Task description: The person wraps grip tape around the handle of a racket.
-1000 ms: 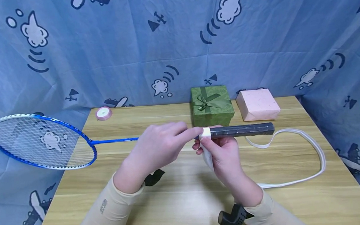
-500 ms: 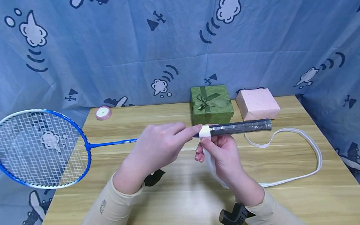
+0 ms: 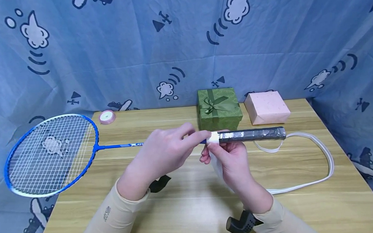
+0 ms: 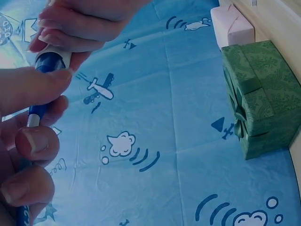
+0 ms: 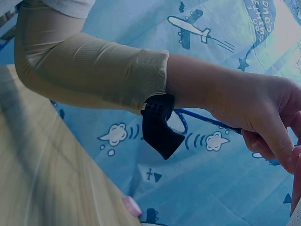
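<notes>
Badminton racket (image 3: 119, 146) spans both hands (image 3: 166, 148), handle (image 3: 253, 134) jutting past the right.

Before me, the blue-and-white badminton racket (image 3: 96, 147) has rolled about its shaft (image 3: 112, 146): its strung head (image 3: 52, 155), a narrow oval a second ago, now shows a broader face. The loop of white tape (image 3: 330, 160) has drawn in slightly.

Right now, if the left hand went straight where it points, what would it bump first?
Probably the white grip tape on the badminton racket handle; the left hand seems to touch it.
</notes>
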Tool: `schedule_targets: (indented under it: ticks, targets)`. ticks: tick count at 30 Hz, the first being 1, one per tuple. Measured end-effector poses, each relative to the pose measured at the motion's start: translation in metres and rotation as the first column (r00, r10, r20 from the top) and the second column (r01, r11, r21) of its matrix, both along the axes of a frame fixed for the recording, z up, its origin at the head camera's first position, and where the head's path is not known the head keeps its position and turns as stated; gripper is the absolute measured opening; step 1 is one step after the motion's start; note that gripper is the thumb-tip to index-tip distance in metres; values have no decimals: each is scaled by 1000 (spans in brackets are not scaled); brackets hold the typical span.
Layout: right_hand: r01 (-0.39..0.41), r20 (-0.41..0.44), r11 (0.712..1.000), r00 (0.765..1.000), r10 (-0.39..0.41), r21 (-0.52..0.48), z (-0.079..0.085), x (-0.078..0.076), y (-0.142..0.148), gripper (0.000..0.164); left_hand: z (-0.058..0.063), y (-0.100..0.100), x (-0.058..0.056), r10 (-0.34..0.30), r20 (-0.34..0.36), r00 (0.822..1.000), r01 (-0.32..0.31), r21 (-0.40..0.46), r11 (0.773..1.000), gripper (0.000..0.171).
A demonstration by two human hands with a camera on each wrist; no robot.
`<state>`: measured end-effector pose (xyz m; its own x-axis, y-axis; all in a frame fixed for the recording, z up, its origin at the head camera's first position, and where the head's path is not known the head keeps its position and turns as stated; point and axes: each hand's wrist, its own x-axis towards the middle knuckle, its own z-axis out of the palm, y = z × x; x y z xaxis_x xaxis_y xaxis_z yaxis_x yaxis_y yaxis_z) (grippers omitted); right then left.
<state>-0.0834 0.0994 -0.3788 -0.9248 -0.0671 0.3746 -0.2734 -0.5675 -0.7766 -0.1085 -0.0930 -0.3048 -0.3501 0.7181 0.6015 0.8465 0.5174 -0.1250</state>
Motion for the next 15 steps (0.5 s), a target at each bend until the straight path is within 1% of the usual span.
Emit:
schedule_targets:
  ticks: [4,7,11,13,15]
  targets:
    - [-2,-1,1000,1000,2,-8,0,0,0,19,0,0,0,-13,-36,999,14,21,1000,32]
    - [-14,15,1000,1000,14,-9,0,0,1,20,0,-1,0,-21,-52,998,22,16,1000,34]
    - [-45,29,998,999,46,-31,0,0,3,29,2,-2,0,-16,-60,998,15,-5,1000,40]
    - [-52,28,998,998,53,-35,0,0,3,34,3,-2,-1,-14,-52,999,13,-8,1000,42]
    - [-53,22,998,998,54,-36,-1,-1,4,35,3,-2,-1,-17,-40,999,16,-8,1000,41]
